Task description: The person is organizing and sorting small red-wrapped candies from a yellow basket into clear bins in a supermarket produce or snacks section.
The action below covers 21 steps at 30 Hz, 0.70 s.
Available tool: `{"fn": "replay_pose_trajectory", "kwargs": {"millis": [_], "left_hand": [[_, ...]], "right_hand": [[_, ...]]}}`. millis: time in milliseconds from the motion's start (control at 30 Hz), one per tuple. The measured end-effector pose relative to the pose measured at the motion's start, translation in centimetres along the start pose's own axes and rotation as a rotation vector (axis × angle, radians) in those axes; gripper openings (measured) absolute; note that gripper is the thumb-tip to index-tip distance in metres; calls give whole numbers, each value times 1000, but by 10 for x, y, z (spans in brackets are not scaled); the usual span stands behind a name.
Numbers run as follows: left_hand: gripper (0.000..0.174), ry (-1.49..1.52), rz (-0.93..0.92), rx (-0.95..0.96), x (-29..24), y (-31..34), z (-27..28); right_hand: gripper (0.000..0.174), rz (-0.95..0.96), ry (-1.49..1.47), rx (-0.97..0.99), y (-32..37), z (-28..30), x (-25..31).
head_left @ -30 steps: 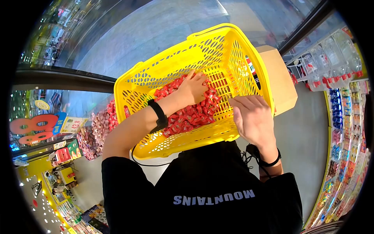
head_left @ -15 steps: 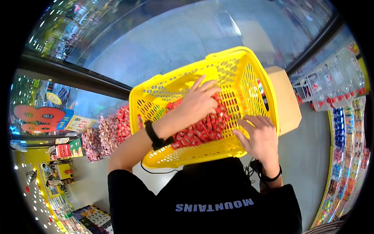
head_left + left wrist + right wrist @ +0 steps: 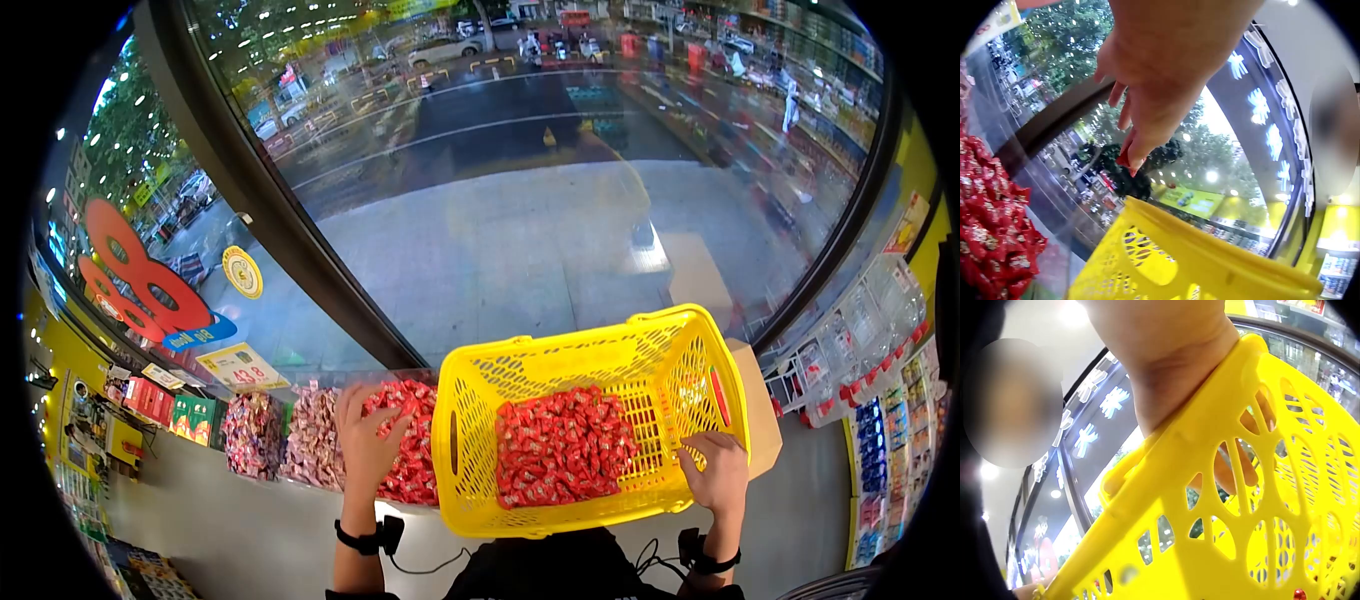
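My left hand [image 3: 370, 440] is outside the yellow basket [image 3: 590, 518], over the bins to its left. In the left wrist view, a small red piece [image 3: 1124, 157] shows at the fingertips of that hand [image 3: 1160, 94], pinched by thumb and finger. Red wrapped candies [image 3: 560, 445] lie heaped in the basket's left and middle part. More red candies [image 3: 415, 465] fill the bin beside it. My right hand [image 3: 720, 475] grips the basket's near right rim, fingers curled over to the inside; the right wrist view shows them partly through the holes.
Bins of pink-wrapped candy [image 3: 312, 440] and mixed candy [image 3: 252, 435] stand further left, with a price card [image 3: 243, 368] above. A cardboard box [image 3: 758, 410] is behind the basket's right end. A window with a dark frame [image 3: 270, 200] rises beyond; stocked shelves [image 3: 905, 430] line the right.
My left hand has come out of the basket and moved left over the candy bins. The head view has tilted up, so the basket appears lower. My right hand has stayed at the rim.
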State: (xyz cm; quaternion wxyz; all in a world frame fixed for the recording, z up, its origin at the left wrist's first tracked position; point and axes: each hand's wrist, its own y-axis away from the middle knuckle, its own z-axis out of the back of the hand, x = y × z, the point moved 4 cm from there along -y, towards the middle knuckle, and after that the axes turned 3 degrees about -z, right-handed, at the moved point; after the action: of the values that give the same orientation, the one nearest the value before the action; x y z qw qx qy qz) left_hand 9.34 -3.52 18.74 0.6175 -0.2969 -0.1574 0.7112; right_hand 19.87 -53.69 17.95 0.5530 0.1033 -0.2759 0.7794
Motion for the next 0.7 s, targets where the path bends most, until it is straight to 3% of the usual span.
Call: {"fn": "replay_pose_trajectory", "kwargs": {"millis": [67,167,267,367,533,633,700], "left_hand": [[20,64,118,45,47,38,-23],[21,92,111,99,79,79,-58],[24,26,138,114,97,95,-84],[28,51,243,267,102,97,-93],[35,25,30,133,68,49,-57],[33,275,-104,89,9,-14,-9],[28,276,-247,116,-48,-49,26]], "right_hand": [[15,1,14,-23,0,-3,-2],[12,-46,34,-27,2,-6,-3],[12,-71,71,-52,5,-10,-8],[11,-83,97,-65,6,-10,-7],[11,-100,125,-60,7,-11,-10],[12,-101,110,-45,5,-8,-4],[12,-39,118,-68,6,-9,-7]]}}
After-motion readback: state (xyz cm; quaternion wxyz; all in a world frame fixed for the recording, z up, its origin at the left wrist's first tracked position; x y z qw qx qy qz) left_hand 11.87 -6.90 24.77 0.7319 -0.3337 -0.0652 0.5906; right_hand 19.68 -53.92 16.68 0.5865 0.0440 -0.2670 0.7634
